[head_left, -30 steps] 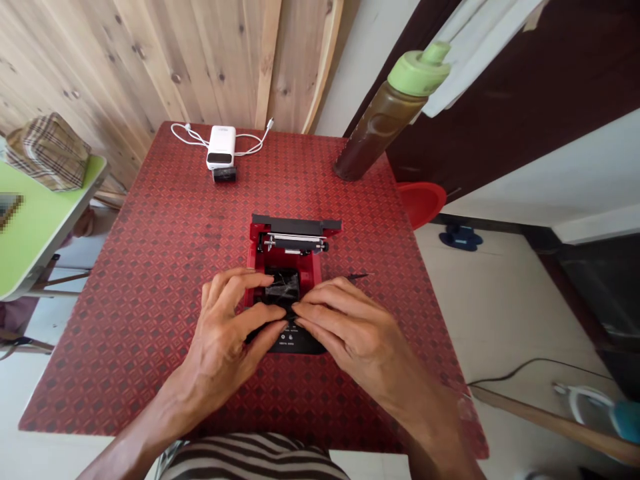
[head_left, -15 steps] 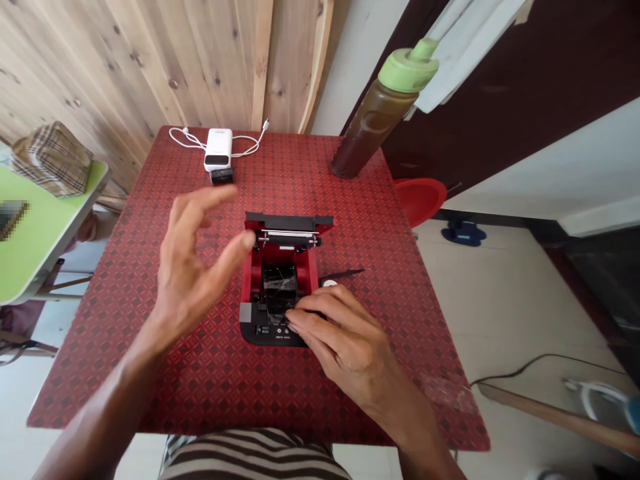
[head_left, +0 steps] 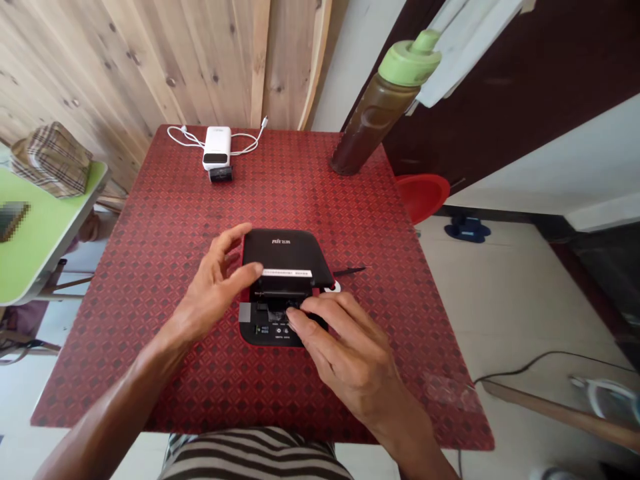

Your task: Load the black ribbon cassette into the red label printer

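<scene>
A small black-and-red label printer [head_left: 270, 337] sits in the middle of the table, its lid [head_left: 285, 250] tilted partly down over the body. My left hand [head_left: 215, 283] grips the lid's left side, thumb on the front corner and fingers at the back edge. With thumb and fingertips pressed together, my right hand [head_left: 345, 340] pinches the front end of a dark, shiny label strip [head_left: 277, 313] at the printer's front panel. The lid now hides the roll inside. A black strap-like piece [head_left: 351, 271] pokes out to the right of the printer.
A white power bank [head_left: 217, 143] with a looped cable and a small black roll [head_left: 221, 175] lie toward the back. At the back right stands a tall brown bottle [head_left: 370, 120] with a green cap. A red stool [head_left: 425, 197] is beyond the table's right edge.
The printer's lid has swung down from upright toward the body. My left hand has come from the air onto the lid's left side. The right hand stays at the strip.
</scene>
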Available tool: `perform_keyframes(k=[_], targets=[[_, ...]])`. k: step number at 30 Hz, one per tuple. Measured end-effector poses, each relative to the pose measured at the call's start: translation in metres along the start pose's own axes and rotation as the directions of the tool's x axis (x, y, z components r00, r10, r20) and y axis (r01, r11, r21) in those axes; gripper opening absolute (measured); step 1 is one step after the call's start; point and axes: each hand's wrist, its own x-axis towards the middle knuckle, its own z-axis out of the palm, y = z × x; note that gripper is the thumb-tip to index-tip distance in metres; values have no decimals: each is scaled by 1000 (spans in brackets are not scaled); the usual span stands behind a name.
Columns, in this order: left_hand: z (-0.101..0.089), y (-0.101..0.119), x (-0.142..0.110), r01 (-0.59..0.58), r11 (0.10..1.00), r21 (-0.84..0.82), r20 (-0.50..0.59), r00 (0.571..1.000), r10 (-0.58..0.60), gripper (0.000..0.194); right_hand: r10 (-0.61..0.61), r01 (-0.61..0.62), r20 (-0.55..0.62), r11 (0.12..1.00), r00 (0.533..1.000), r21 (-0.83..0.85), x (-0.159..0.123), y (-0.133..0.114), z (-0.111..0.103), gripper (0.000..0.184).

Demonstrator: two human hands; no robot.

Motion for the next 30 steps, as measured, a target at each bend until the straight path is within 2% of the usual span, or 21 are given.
perform_keyframes(k=[2,7,14,20,24,27,30], targets=[[-3,-10,-11,28,1000,-4,34,999,-28,76,-8,8,-10,1000,1000,-6,-2,-1,1,22],[-5,-24,-20,49,999,-17,108,993,-47,77,-4,4,-29,1000,1000,1,-3,-1,6,19],[-7,-28,-19,28,1000,-2,124,992,-28,77,38,-37,-41,999,998,5,-5,1,4,21],[-7,-29,-21,5,1000,10,149,989,-6,73,121,-126,-76,989,990,-74,-12,2,5,31],[-7,-30,-22,-12,1000,22,141,990,9,73,129,-135,-80,988,988,-81,-14,0,9,31],[-5,-30,-22,1,1000,16,115,993,-3,75,131,-136,-80,989,988,-55,-17,2,10,32],[-4,-29,-24,68,997,-34,81,995,-66,74,189,-182,-82,979,979,87,-24,7,8,35]])
